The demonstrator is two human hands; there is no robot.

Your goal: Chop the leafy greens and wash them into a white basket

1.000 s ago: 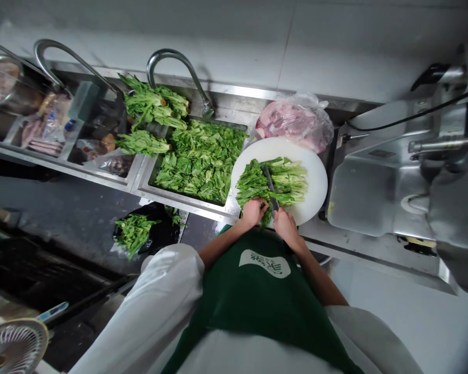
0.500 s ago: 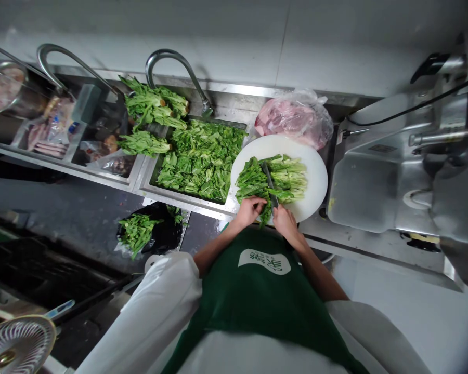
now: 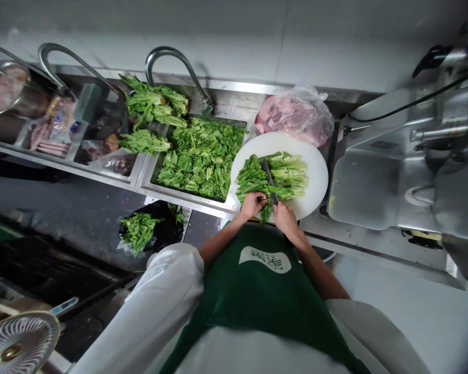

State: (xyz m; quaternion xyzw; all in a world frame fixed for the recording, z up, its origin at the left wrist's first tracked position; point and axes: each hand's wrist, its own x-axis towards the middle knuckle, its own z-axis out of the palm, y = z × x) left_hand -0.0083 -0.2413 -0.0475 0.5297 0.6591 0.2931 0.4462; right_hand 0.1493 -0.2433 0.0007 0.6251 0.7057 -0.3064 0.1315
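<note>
Greens [image 3: 285,174]: pile on white cutting board [image 3: 318,176], right of sink [image 3: 187,201]; likely light, limp-leaved, firmer at stalks, slippery if wet; best grasped across bunched stalks. Knife [image 3: 269,174]: in right hand [image 3: 285,218], fingers wrapped round handle. Left hand [image 3: 252,206]: at near leaves, fingers curled, pinch unclear.

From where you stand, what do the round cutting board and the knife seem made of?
Cutting board: probably plastic, smooth and matt, being evenly white without visible grain. Knife: blade likely steel, flat dull grey; handle mostly covered by the right hand.
</note>
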